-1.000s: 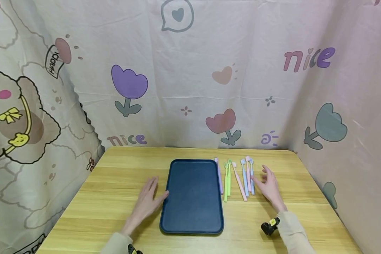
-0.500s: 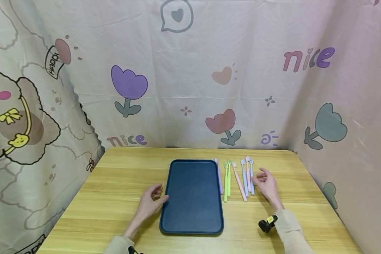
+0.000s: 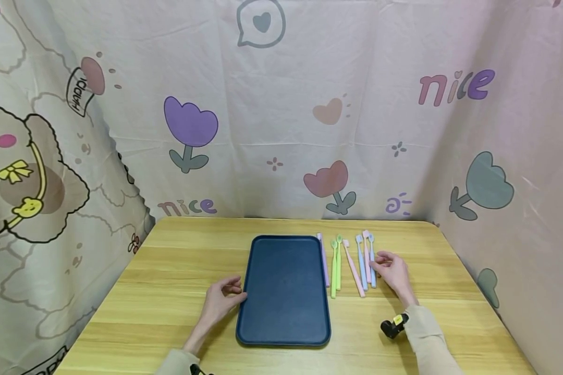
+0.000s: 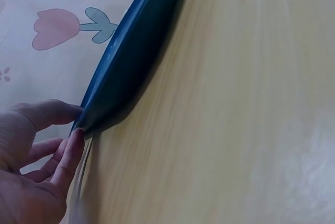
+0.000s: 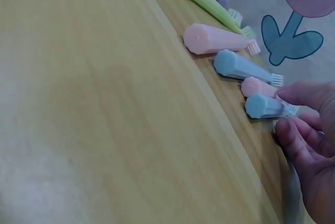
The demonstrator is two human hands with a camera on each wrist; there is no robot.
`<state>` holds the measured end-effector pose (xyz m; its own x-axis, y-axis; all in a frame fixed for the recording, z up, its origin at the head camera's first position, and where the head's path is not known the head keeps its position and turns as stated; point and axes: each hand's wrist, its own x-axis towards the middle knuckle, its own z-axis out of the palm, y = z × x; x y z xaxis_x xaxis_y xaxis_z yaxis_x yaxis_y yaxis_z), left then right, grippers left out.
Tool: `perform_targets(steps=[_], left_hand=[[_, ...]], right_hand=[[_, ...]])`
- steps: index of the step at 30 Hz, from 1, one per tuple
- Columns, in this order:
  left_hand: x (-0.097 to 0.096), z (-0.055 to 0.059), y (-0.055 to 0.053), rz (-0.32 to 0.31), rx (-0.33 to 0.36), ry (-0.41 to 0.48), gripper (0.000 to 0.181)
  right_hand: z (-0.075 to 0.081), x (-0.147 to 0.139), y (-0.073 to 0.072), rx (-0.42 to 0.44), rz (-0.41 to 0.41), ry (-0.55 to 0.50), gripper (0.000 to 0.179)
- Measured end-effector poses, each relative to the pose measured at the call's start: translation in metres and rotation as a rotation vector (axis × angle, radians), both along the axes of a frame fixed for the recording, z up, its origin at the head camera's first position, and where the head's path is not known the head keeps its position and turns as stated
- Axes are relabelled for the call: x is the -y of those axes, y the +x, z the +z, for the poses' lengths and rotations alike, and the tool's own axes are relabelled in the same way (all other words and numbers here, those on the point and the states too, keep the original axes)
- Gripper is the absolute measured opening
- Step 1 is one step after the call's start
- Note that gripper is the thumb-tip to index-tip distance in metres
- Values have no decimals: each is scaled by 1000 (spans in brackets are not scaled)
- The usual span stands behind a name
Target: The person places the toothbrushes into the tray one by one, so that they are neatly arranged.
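Observation:
A dark blue rectangular tray (image 3: 283, 291) lies flat on the wooden table. My left hand (image 3: 220, 299) is at its left edge, and in the left wrist view the digits (image 4: 78, 135) pinch the tray rim (image 4: 125, 51) from both sides. To the tray's right, my right hand (image 3: 394, 273) has its thumb and fingers on either side of the outermost blue toothbrush (image 3: 372, 271). Close up, the fingertips (image 5: 287, 127) pinch this blue toothbrush (image 5: 264, 106) near its bristle end. A pink toothbrush (image 5: 252, 87) lies right beside it.
More toothbrushes lie in a row between tray and right hand: a blue one (image 3: 362, 265), a slanted pink one (image 3: 354, 271), green ones (image 3: 334, 271) and a purple one (image 3: 325, 263) against the tray. A printed curtain (image 3: 262, 104) hangs behind the table.
My left hand's fingers have curled in and come down at the tray's edge. My right hand has lowered and closed in on the outermost blue toothbrush. Tray and toothbrushes have stayed put.

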<state>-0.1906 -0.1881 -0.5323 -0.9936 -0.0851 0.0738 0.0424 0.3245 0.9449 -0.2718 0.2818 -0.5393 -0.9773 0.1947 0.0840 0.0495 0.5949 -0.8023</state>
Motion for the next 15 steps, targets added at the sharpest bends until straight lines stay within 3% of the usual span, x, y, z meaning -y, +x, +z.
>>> perform_targets(steps=[4,11,15], left_hand=[[2,-3,-1,0,8,-21,46],[6,-5,-2,-42,39,29,38],[9,-4,-1,-67,35,-6,35]], right_hand=[[0,-1,-1,13,-3,-17,43],[2,-1,-3,33,10,-27,39],[4,-1,-3,47,27,-33,39]])
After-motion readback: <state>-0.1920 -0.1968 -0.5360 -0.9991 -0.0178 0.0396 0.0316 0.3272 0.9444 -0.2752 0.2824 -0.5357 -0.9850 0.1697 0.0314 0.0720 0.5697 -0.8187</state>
